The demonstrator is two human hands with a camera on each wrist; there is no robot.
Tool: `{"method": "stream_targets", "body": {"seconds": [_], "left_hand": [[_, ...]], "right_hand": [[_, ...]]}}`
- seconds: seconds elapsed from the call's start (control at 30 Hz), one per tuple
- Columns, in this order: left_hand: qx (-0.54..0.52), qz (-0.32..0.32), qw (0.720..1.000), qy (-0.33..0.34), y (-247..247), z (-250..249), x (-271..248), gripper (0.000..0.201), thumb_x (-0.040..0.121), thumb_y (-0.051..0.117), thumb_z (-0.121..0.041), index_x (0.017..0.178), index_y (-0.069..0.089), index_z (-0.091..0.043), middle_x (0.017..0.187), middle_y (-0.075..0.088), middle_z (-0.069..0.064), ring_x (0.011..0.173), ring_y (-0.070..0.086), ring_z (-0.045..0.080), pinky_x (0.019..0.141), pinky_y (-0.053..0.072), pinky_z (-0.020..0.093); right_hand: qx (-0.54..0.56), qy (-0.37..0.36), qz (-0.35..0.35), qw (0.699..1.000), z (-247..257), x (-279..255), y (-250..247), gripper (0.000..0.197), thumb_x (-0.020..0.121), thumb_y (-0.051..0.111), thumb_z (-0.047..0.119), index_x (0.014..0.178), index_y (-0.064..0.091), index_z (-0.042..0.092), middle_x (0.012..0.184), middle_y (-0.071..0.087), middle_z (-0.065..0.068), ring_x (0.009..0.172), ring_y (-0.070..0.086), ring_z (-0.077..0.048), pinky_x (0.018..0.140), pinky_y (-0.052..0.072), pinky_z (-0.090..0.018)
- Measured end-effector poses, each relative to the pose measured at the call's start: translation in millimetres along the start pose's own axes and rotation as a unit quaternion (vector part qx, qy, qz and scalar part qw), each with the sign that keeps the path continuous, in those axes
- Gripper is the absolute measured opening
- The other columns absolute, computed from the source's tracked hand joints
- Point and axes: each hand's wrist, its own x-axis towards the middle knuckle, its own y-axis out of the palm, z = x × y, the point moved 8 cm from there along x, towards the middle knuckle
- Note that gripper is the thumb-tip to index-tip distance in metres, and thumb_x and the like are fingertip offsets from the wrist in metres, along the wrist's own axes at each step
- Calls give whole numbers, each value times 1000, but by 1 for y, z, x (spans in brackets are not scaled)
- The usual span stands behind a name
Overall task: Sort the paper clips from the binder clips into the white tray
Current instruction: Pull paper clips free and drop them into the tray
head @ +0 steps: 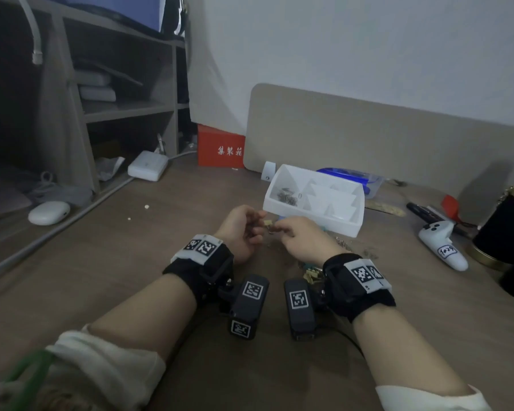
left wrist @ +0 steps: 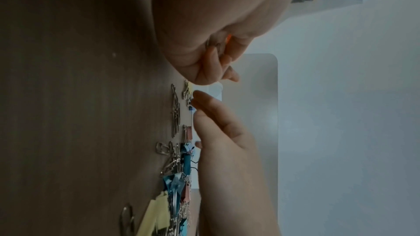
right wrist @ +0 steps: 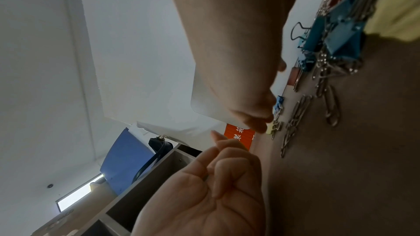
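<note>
Wooden desk (head: 137, 262) under everything. White tray (head: 315, 200) on it, split into compartments, a small heap of paper clips (head: 285, 197) in the tray's left compartment. Just in front of the tray, both hands close together. Left hand (head: 241, 229) at the tray's front left corner, fingers curled inward; some small metal pieces between them in the left wrist view, too unclear to name. Right hand (head: 306, 241) before the tray's front wall, fingertips (right wrist: 261, 125) pressed together on a small yellow binder clip (right wrist: 269, 128). Loose pile (left wrist: 179, 177) of blue, pink and yellow binder clips mixed with silver paper clips along the tray's front wall, under the right wrist.
</note>
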Motion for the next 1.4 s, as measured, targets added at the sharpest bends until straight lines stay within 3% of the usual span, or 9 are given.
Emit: {"method": "stream_targets", "body": {"seconds": [0.1, 0.13, 0.33, 0.5, 0.7, 0.87, 1.03, 1.17, 1.4], "left_hand": [[3, -6, 1000, -1, -1, 1, 2, 25, 92, 36, -11, 75, 52, -7, 62, 38, 1, 31, 31, 7, 30, 18, 13], [3, -4, 1000, -4, -2, 2, 2, 25, 92, 35, -11, 74, 52, -7, 62, 38, 1, 31, 32, 7, 30, 19, 13], [17, 9, 1000, -15, 0, 6, 1, 24, 91, 36, -12, 73, 52, -8, 61, 39, 1, 32, 34, 8, 31, 21, 13], [44, 27, 998, -20, 1, 8, 3, 28, 93, 37, -17, 66, 44, -14, 49, 38, -3, 35, 31, 7, 32, 21, 15], [59, 27, 998, -4, 2, 5, 2, 34, 97, 41, -19, 63, 38, -18, 41, 32, -8, 32, 25, 5, 31, 17, 16], [65, 43, 997, 3, 6, 7, 2, 33, 102, 37, -25, 71, 42, -17, 38, 32, -9, 30, 25, 3, 31, 17, 14], [72, 53, 996, 8, 8, 7, 2, 26, 103, 37, -21, 81, 49, -12, 37, 34, -8, 28, 27, 2, 31, 17, 13], [86, 45, 995, 0, 5, 8, 2, 19, 97, 46, -14, 81, 55, -10, 45, 40, -7, 31, 28, 1, 30, 16, 12], [62, 38, 997, -22, 2, 9, 5, 19, 93, 42, -10, 78, 54, -9, 59, 40, -3, 30, 29, 4, 29, 16, 14]], "right_hand": [[-40, -18, 75, 996, 6, -3, 11, 29, 92, 45, 10, 92, 68, 28, 103, 60, 2, 95, 54, -17, 79, 42, -28], [-40, -17, 78, 996, 6, -4, 12, 29, 91, 44, 9, 92, 68, 26, 102, 60, 4, 94, 53, -15, 78, 41, -27], [36, 29, 15, 999, -5, -13, 0, 40, 92, 42, 6, 117, 68, 24, 126, 63, 2, 115, 56, -18, 99, 44, -30], [62, 76, -52, 994, -24, -21, -17, 44, 87, 41, 0, 115, 68, 21, 123, 64, 0, 115, 57, -17, 102, 45, -37], [48, 85, -18, 995, -31, -21, -17, 47, 87, 41, 0, 121, 64, 22, 129, 61, 0, 120, 54, -19, 104, 44, -39], [-49, 57, 82, 994, -24, -19, 5, 42, 91, 46, 16, 126, 60, 35, 138, 52, 0, 124, 50, -22, 104, 42, -38], [4, 41, 60, 997, -15, -23, -3, 34, 95, 46, 13, 116, 68, 30, 126, 63, 7, 112, 57, -14, 93, 45, -27], [7, 47, 17, 999, -18, -26, -17, 30, 95, 47, 11, 110, 69, 26, 121, 63, 4, 110, 58, -16, 97, 47, -34], [-49, 82, 46, 994, -25, -29, -20, 7, 83, 70, 18, 85, 71, 25, 92, 63, 9, 89, 60, -13, 86, 54, -36]]}}
